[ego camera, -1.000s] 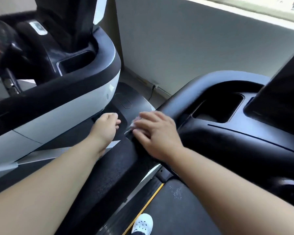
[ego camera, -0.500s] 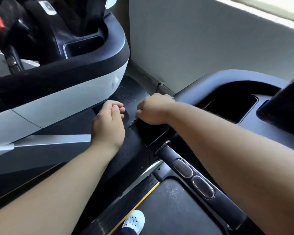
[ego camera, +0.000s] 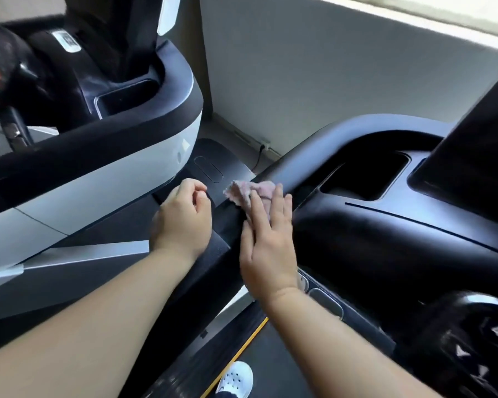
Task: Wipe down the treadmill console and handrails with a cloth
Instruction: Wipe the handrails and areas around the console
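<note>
A crumpled pinkish cloth [ego camera: 246,191] lies on the black left handrail [ego camera: 296,165] of the treadmill, where the rail meets the console [ego camera: 385,234]. My right hand [ego camera: 266,242] presses flat on the cloth with straight fingers, covering its near half. My left hand [ego camera: 184,219] hovers just left of the rail with loosely curled fingers and holds nothing. The console's dark cup recess [ego camera: 365,176] lies to the right of the cloth.
A second treadmill with a white and black side panel [ego camera: 104,173] stands close on the left. A grey wall [ego camera: 328,67] is ahead. Grip sensors [ego camera: 325,303] sit on a lower bar under my right wrist. A white shoe [ego camera: 236,377] stands on the belt below.
My right hand has opened from a curled grip to flat fingers on the cloth, which now shows at the fingertips. My left hand stays beside the rail.
</note>
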Demonstrator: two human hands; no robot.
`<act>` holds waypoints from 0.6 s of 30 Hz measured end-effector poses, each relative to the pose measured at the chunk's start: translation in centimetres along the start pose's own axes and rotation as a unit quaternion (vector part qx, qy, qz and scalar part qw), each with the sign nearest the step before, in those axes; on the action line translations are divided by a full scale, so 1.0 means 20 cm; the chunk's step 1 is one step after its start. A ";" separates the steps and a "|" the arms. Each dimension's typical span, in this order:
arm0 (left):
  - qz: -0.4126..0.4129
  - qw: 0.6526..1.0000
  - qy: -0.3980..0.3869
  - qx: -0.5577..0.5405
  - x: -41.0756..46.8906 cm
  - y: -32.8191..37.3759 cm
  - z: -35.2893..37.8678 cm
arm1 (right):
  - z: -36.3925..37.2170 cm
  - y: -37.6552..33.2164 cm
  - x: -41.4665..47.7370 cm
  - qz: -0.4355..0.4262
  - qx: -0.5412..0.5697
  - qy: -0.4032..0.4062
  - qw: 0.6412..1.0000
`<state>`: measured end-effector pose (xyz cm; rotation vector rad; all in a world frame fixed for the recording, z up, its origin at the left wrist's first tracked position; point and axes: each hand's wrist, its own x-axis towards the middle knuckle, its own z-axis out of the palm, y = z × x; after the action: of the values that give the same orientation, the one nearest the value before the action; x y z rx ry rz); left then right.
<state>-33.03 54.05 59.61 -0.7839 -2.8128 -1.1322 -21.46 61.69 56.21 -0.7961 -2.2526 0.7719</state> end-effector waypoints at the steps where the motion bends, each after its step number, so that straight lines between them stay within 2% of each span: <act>1: 0.068 0.997 -0.006 0.042 -0.02 0.03 0.00 | -0.01 -0.01 -0.08 0.007 0.026 -0.022 0.999; 3: 0.202 0.973 -0.059 0.090 -0.06 0.09 0.01 | -0.04 0.00 -0.07 0.036 0.032 -0.055 0.997; 4: 0.241 0.962 -0.085 0.093 -0.06 0.11 0.02 | -0.07 0.02 0.00 0.076 0.036 -0.048 0.995; 5: 0.250 0.959 -0.100 0.091 -0.05 0.12 0.03 | -0.11 0.04 0.10 0.136 0.051 -0.033 0.989; 7: 0.210 0.970 -0.095 0.079 0.00 0.12 0.06 | -0.18 0.13 0.32 0.264 0.056 -0.019 0.963; 9: 0.147 0.983 -0.090 0.065 0.05 0.12 0.10 | -0.23 0.15 0.41 0.327 0.035 -0.031 0.944; 11: 0.112 0.988 -0.092 0.056 0.07 0.11 0.11 | -0.18 0.07 0.29 0.313 0.033 -0.068 0.947; 14: 0.098 0.992 -0.073 0.027 0.06 0.10 0.10 | -0.12 -0.01 0.00 0.236 0.011 -0.088 0.968; 16: 0.058 0.997 -0.055 -0.004 0.06 0.10 0.08 | -0.18 0.08 0.06 0.192 -0.048 -0.077 0.977; 18: 0.009 0.999 -0.040 -0.033 0.07 0.08 0.07 | -0.25 0.20 0.20 0.191 -0.133 -0.074 0.970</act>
<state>-33.34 56.61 59.78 -0.8760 -2.8389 -1.2245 -19.20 68.66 58.01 -1.3713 -2.3995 0.7271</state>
